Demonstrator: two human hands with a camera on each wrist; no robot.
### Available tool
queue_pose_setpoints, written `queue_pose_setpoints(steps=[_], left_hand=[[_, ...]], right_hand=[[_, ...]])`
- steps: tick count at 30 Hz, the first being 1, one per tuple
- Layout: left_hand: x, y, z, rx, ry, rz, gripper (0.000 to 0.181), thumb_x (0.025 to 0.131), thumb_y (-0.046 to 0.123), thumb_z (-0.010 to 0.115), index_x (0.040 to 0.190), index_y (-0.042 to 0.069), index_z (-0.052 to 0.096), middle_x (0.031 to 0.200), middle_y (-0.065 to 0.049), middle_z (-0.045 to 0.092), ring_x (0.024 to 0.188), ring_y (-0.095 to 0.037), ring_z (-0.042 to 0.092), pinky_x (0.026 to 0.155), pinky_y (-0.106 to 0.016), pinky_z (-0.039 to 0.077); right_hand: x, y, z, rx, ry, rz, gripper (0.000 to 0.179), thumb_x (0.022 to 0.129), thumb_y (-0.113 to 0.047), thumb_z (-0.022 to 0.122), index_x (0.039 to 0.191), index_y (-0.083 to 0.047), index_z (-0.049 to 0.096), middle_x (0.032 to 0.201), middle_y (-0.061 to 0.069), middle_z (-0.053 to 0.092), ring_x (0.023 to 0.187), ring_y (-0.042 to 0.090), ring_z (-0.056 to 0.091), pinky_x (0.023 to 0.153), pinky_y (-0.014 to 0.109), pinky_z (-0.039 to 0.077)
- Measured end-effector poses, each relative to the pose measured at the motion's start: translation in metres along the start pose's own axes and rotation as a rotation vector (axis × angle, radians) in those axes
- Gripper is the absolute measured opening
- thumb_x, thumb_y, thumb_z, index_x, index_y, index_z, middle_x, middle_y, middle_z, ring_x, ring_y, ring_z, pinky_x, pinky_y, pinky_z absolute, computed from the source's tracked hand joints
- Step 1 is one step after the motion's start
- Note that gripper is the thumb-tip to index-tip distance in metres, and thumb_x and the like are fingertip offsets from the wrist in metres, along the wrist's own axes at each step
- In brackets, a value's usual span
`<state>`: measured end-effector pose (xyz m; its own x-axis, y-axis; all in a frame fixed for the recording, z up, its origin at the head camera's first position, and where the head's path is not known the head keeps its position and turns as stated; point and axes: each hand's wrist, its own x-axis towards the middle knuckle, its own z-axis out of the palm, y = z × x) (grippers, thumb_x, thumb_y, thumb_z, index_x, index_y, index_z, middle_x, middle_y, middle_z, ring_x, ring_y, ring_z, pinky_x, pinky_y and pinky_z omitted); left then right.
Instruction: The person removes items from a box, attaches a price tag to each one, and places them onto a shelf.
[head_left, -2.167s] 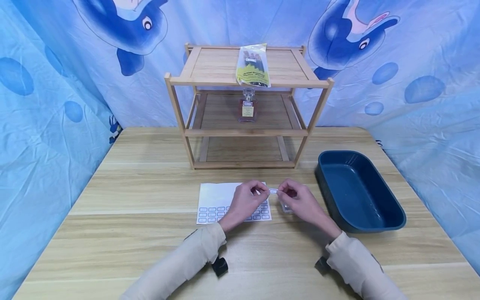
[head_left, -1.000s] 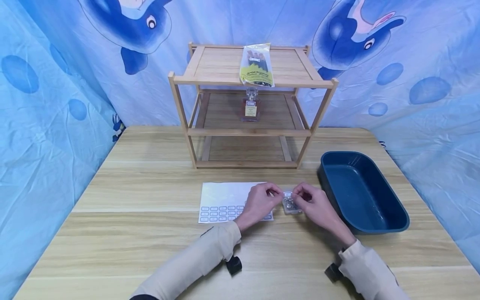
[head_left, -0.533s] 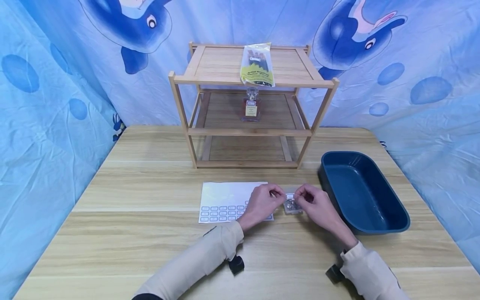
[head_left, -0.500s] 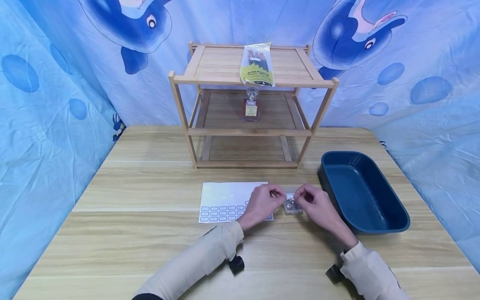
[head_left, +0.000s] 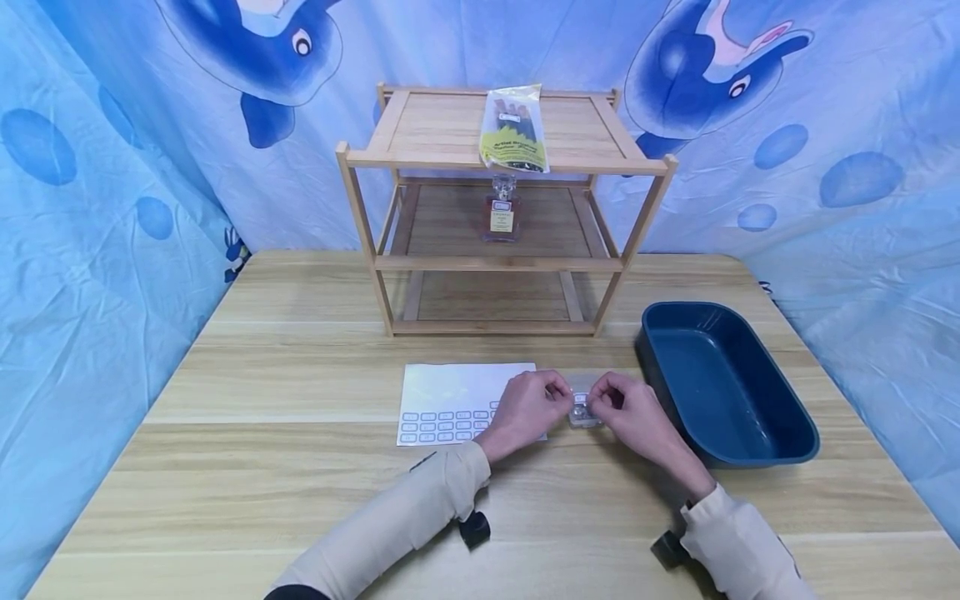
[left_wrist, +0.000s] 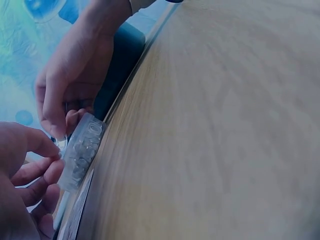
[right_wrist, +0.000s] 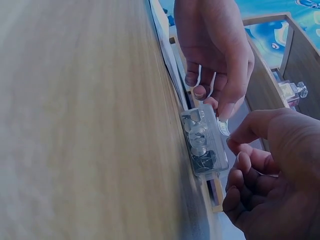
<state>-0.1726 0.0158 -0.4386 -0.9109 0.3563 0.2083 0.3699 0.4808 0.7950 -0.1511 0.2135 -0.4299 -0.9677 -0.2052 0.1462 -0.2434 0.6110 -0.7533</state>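
Between both hands stretches a small white label sticker [right_wrist: 223, 128] with a dark printed border. My left hand [head_left: 528, 408] pinches one end between thumb and forefinger; my right hand [head_left: 630, 417] pinches the other. Right beneath the sticker, a small clear plastic box [head_left: 585, 419] sits on the table. In the left wrist view, small transparent and metallic-looking pieces show inside the box [left_wrist: 84, 152]. A white sheet of bordered labels [head_left: 450, 387] lies under my left hand and wrist, which hide part of its right side.
A three-tier wooden shelf [head_left: 498, 265] stands behind the sheet. On its top lies a yellow-and-clear packet [head_left: 513, 133]; a perfume bottle [head_left: 501, 218] stands on the middle tier. To the right of my right hand is a dark blue tub [head_left: 720, 392] on the wooden table [head_left: 247, 475].
Both hands have moved right with the sticker, from beside the sheet's edge to over the clear box. In the last half second they have dropped slightly toward the box.
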Motion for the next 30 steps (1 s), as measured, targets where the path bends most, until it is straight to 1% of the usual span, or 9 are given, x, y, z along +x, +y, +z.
queue_pose_setpoints(steps=[3, 10, 13, 17, 19, 22, 26, 30], left_hand=[[0.0000, 0.0000, 0.0004, 0.021, -0.001, 0.017, 0.007, 0.087, 0.004, 0.073, 0.089, 0.010, 0.076, 0.078, 0.005, 0.071, 0.066, -0.001, 0.059, 0.066, -0.016, 0.050], [0.0003, -0.0006, 0.0014, 0.060, -0.006, 0.029, 0.006, 0.087, 0.004, 0.074, 0.087, 0.011, 0.075, 0.075, 0.007, 0.069, 0.065, 0.000, 0.057, 0.064, -0.015, 0.049], [0.0004, -0.0003, 0.0020, 0.089, -0.005, 0.032, 0.007, 0.087, 0.006, 0.075, 0.086, 0.013, 0.074, 0.074, 0.009, 0.068, 0.066, -0.002, 0.056, 0.067, -0.017, 0.048], [0.0000, 0.0002, 0.0027, 0.122, -0.006, 0.021, 0.008, 0.086, 0.008, 0.075, 0.085, 0.016, 0.073, 0.072, 0.012, 0.065, 0.069, -0.006, 0.055, 0.070, -0.021, 0.046], [-0.0002, 0.0003, 0.0027, 0.135, -0.013, 0.009, 0.008, 0.086, 0.010, 0.075, 0.085, 0.017, 0.072, 0.071, 0.013, 0.064, 0.069, -0.006, 0.054, 0.070, -0.021, 0.045], [-0.0002, 0.0006, 0.0025, 0.122, -0.036, -0.010, 0.005, 0.087, 0.012, 0.075, 0.088, 0.015, 0.071, 0.073, 0.011, 0.065, 0.064, -0.005, 0.054, 0.065, -0.019, 0.047], [-0.0005, 0.0008, 0.0021, 0.077, -0.066, -0.044, 0.007, 0.089, 0.012, 0.075, 0.093, 0.012, 0.069, 0.076, 0.008, 0.066, 0.054, -0.003, 0.055, 0.056, -0.017, 0.048], [-0.0007, 0.0004, 0.0019, 0.070, -0.069, -0.051, 0.009, 0.089, 0.013, 0.075, 0.095, 0.012, 0.069, 0.075, 0.008, 0.065, 0.054, -0.003, 0.054, 0.054, -0.018, 0.048]], right_hand=[[0.0001, 0.0007, 0.0008, -0.012, 0.006, 0.003, 0.008, 0.092, 0.000, 0.069, 0.089, -0.007, 0.067, 0.074, 0.000, 0.055, 0.066, 0.017, 0.051, 0.052, 0.024, 0.039], [0.0000, 0.0020, 0.0031, -0.034, 0.011, -0.001, 0.008, 0.091, 0.000, 0.070, 0.089, -0.007, 0.067, 0.073, -0.001, 0.054, 0.066, 0.016, 0.051, 0.053, 0.024, 0.039], [-0.0002, 0.0016, 0.0030, -0.035, 0.012, -0.001, 0.009, 0.091, 0.001, 0.070, 0.089, -0.007, 0.067, 0.073, -0.001, 0.054, 0.066, 0.016, 0.051, 0.053, 0.024, 0.039], [0.0000, 0.0013, 0.0033, -0.044, 0.014, -0.009, 0.008, 0.090, 0.001, 0.070, 0.088, -0.007, 0.067, 0.072, -0.001, 0.055, 0.066, 0.016, 0.051, 0.053, 0.023, 0.039], [0.0001, 0.0014, 0.0037, -0.050, 0.016, -0.015, 0.009, 0.090, 0.001, 0.070, 0.088, -0.007, 0.067, 0.072, -0.002, 0.055, 0.065, 0.015, 0.051, 0.053, 0.023, 0.039], [0.0003, 0.0014, 0.0040, -0.057, 0.022, -0.023, 0.008, 0.089, 0.001, 0.070, 0.088, -0.007, 0.067, 0.072, -0.002, 0.055, 0.065, 0.015, 0.051, 0.053, 0.023, 0.039], [0.0009, 0.0019, 0.0047, -0.069, 0.034, -0.036, 0.008, 0.089, 0.000, 0.069, 0.087, -0.007, 0.066, 0.071, -0.003, 0.054, 0.065, 0.014, 0.050, 0.054, 0.024, 0.039], [0.0013, 0.0023, 0.0055, -0.079, 0.042, -0.044, 0.010, 0.089, 0.001, 0.068, 0.086, -0.008, 0.066, 0.071, -0.003, 0.054, 0.066, 0.014, 0.050, 0.054, 0.024, 0.040]])
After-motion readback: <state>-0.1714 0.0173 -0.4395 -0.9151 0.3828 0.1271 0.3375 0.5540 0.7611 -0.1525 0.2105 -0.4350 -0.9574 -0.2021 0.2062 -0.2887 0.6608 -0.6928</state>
